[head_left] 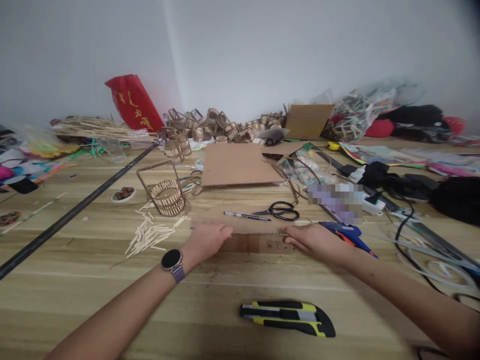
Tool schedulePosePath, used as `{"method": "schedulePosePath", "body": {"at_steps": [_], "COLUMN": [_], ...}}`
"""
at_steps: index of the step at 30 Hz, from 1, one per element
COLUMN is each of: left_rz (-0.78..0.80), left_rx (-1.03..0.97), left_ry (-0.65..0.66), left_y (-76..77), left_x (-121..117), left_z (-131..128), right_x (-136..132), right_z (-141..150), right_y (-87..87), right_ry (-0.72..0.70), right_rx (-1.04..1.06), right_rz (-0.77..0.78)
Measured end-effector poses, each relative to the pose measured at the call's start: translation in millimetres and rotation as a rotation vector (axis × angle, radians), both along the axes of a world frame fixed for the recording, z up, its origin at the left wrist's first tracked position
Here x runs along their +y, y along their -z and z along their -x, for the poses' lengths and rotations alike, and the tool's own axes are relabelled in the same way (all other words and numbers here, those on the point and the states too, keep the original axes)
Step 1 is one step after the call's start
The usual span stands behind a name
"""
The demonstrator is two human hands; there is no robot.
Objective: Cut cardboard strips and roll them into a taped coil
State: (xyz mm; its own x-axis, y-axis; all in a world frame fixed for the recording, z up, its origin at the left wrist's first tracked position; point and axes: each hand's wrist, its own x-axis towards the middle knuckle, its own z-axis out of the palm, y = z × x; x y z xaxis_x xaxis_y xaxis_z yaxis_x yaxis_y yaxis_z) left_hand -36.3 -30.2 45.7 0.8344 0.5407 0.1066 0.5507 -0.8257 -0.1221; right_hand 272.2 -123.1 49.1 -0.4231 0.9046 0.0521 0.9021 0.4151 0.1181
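Far left of the cardboard (245, 244), a black bar (93, 196) runs slantwise across the table (210, 315). Right of the bar, and well left of the cardboard, sits a white bowl (123, 194) of brown, round things. Short sticks (148, 236) lie loose to the cardboard's left, with an upright basket (167, 197) just behind them, its tall handle tilted. The left hand (208, 241), a watch (172, 260) on its wrist, grips the left part of the cardboard's near edge, fingers curled. Between the hands, the near edge folds down into a printed flap. A pen (247, 216) lies across the cardboard, and a larger sheet (238, 165) lies beyond it. Scissors (283, 211) rest beside the pen's right end, and a cutter (288, 318) lies in front of the cardboard. The right hand (313, 239) grips the right end of the same edge, fingers bent. Just right of the cardboard, beyond that hand, is a blue glue gun (350, 234); farther right lies a power strip (373, 204).
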Motion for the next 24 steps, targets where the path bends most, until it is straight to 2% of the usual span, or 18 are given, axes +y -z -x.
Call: {"method": "schedulePosePath", "body": {"at_steps": [4, 8, 11, 18, 24], "left_rz": [-0.007, -0.015, -0.015, 0.137, 0.186], "left_rx": [-0.007, -0.024, -0.046, -0.218, -0.173], "left_ry": [0.005, 0.019, 0.031, -0.032, -0.049], "left_y": [1.7, 4.3, 7.1, 6.1, -5.0], "left_x": [2, 2, 0, -2, -11], "left_z": [0, 0, 2, 5, 6], "right_x": [-6, -9, -12, -18, -25], "right_z": [-7, -2, 2, 11, 12], "right_y": [7.3, 20.9, 24.4, 10.9, 0.8], "right_ry": [0.061, 0.115, 0.133, 0.177, 0.132], "right_rx": [0.028, 0.085, 0.165, 0.424, 0.534], "right_rz": [-0.009, -0.043, -0.05, -0.018, 0.085]}}
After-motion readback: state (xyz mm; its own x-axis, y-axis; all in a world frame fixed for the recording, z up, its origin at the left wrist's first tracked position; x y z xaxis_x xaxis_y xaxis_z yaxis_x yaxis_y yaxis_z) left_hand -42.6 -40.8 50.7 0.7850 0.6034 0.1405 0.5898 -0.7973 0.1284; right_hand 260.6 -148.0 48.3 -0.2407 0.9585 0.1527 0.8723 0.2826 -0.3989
